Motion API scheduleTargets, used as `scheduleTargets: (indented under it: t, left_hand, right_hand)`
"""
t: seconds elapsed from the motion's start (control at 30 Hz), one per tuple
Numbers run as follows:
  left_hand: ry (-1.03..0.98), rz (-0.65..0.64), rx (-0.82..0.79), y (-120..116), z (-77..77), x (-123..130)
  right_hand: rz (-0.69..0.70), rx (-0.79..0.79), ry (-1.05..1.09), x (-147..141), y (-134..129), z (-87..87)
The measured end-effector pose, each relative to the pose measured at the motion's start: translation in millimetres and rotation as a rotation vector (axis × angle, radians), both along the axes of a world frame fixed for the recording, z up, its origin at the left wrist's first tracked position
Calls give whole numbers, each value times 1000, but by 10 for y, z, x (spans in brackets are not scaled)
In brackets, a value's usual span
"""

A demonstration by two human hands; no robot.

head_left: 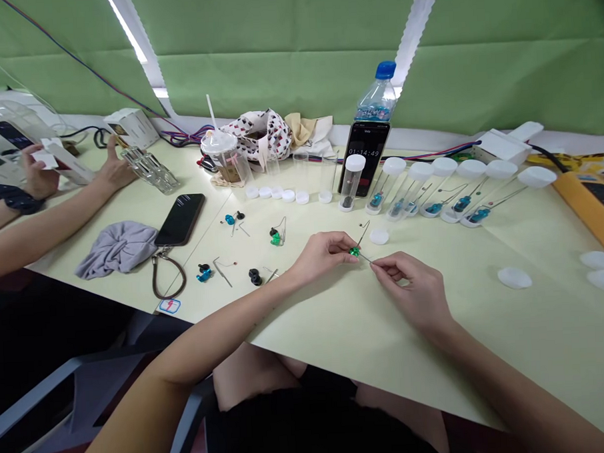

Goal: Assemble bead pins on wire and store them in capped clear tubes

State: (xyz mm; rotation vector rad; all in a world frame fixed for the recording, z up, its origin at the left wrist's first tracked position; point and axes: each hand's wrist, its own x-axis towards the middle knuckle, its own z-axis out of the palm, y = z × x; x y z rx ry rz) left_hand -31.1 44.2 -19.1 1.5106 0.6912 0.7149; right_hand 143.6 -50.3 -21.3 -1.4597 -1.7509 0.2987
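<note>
Pinching a small shiny green metal part [354,251], the left hand [328,253] meets the right hand [411,285], whose fingertips grip a thin metal rod [366,258] at the part; just beyond lies a round white cap [379,236].

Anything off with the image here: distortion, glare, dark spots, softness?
Head view: wide-angle stretch towards the edges; bright gap between green blinds; light streaks on the lying phone; near-black patches below the table; green part and thin rod too small for detail.
</note>
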Motion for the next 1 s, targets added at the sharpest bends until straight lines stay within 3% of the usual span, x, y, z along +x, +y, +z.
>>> scheduleTargets:
  t: [0.33, 0.8, 1.0]
  left_hand:
    - [84, -16, 100, 14, -16, -21]
    - [186, 1, 191, -23, -15, -28]
    - [216, -26, 195, -33, -47, -23]
  right_hand:
    - [4, 0, -55, 6, -8, -23]
    - [-3, 209, -508, 92, -29, -100]
    - [10, 191, -478, 91, -41, -77]
